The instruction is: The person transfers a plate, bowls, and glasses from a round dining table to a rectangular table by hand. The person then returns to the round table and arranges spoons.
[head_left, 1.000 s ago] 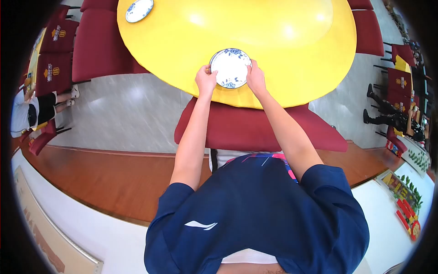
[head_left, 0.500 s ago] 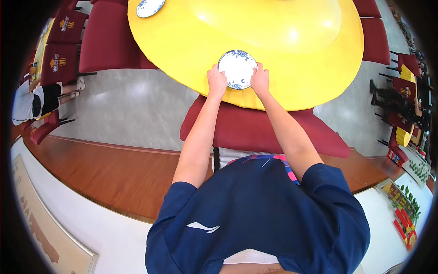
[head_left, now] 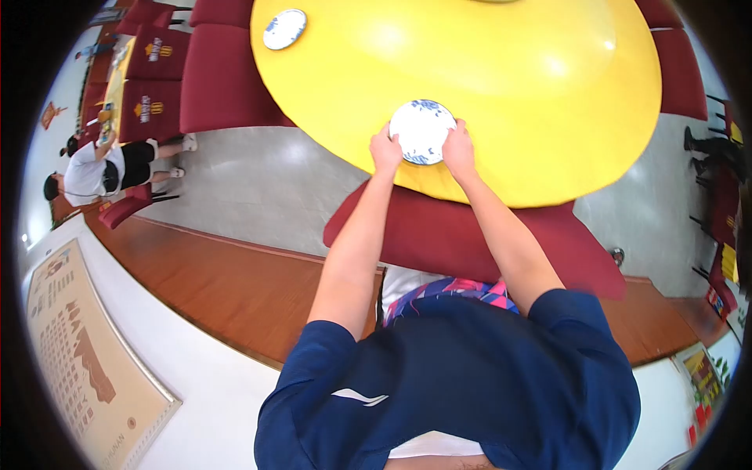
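Note:
A white plate with blue floral decoration (head_left: 423, 131) is at the near edge of the round yellow-covered table (head_left: 564, 149). My left hand (head_left: 385, 150) grips its left rim, and my right hand (head_left: 458, 149) grips the right rim. Both hands are closed, with the thumbs towards the plate's face. Whether the plate rests on the cloth or is held just above it, I cannot tell. Another blue-and-white plate (head_left: 284, 30) lies near the table's far left edge.
A dark red chair (head_left: 446, 235) stands between me and the table, with more red chairs (head_left: 223, 78) on the left and right. Far left, a person in a white shirt (head_left: 90, 174) stands by another table. Grey floor (head_left: 258, 172) lies left of the table.
The view has shifted, so the table and plates appear further right and lower. Both hands keep their hold on the near plate. More of the person at left shows.

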### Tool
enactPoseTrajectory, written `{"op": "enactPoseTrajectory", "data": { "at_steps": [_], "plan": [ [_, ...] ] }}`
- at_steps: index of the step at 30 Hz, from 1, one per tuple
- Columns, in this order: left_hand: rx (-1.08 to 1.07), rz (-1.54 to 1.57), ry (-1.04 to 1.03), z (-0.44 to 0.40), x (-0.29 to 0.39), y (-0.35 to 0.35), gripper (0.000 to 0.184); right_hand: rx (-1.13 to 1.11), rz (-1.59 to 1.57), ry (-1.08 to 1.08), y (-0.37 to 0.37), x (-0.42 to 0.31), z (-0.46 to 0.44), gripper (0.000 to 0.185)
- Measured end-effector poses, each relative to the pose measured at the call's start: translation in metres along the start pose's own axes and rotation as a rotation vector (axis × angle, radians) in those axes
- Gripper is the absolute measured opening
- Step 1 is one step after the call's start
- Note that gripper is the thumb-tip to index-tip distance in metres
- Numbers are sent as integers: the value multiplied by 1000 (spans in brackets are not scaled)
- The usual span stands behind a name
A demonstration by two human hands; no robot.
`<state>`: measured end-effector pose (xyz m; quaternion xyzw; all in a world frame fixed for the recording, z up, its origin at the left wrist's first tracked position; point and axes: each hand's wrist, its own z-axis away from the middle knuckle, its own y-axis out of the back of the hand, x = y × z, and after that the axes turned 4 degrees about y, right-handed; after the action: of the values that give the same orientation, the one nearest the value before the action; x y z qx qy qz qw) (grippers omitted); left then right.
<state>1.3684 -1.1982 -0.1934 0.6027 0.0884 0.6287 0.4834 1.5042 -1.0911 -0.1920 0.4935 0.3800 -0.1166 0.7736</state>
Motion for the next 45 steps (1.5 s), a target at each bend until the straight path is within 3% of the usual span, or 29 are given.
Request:
{"op": "enactPoseTrajectory", "data": {
  "at_steps": [6, 8, 12, 14, 18, 21, 22, 26, 28, 31, 33, 35, 38, 43, 45],
  "plan": [
    [126, -130, -18, -1, -12, -9, 35, -100, 43, -34, 7, 2, -12, 40],
    [5, 31, 104, -8, -17, -12, 36, -92, 8, -20, 2, 8, -22, 43],
    [-12, 208, 52, -16, -20, -27, 37, -157, 54, -12, 0, 26, -36, 45],
    [-150, 344, 203, -23, -27, -12, 36, -167, 92, 4, -7, 18, -38, 48],
    [-227, 409, 163, -47, -76, 17, 37, -170, 118, -49, -42, -16, -13, 46],
    [-296, 431, 221, -60, -113, 93, 38, -143, 116, 9, -96, -63, 13, 47],
    [-279, 458, 243, -62, -118, 107, 38, -181, 68, -66, -108, -69, 15, 48],
    [-233, 389, 151, -101, -166, 193, 35, -135, 148, 52, -193, -124, 26, 48],
    [-175, 341, 87, -130, -192, 229, 35, -225, 8, -86, -243, -151, 19, 48],
    [-135, 225, -15, -164, -204, 284, 34, -243, -74, -2, -287, -179, 9, 47],
    [-249, 186, -20, -176, -199, 317, 34, -241, -165, -42, -298, -206, 10, 47],
    [-177, 90, -147, -206, -218, 311, 35, -218, -254, -85, -292, -245, 8, 48],
    [-147, 145, -161, -230, -200, 330, 33, -200, -259, -159, -295, -283, -11, 45],
    [-150, 167, -162, -292, -166, 327, 33, -66, 37, -50, -302, -307, -86, 41],
    [-187, 160, -153, -324, -156, 320, 34, -35, -12, -96, -299, -328, -107, 41]
  ]
}}
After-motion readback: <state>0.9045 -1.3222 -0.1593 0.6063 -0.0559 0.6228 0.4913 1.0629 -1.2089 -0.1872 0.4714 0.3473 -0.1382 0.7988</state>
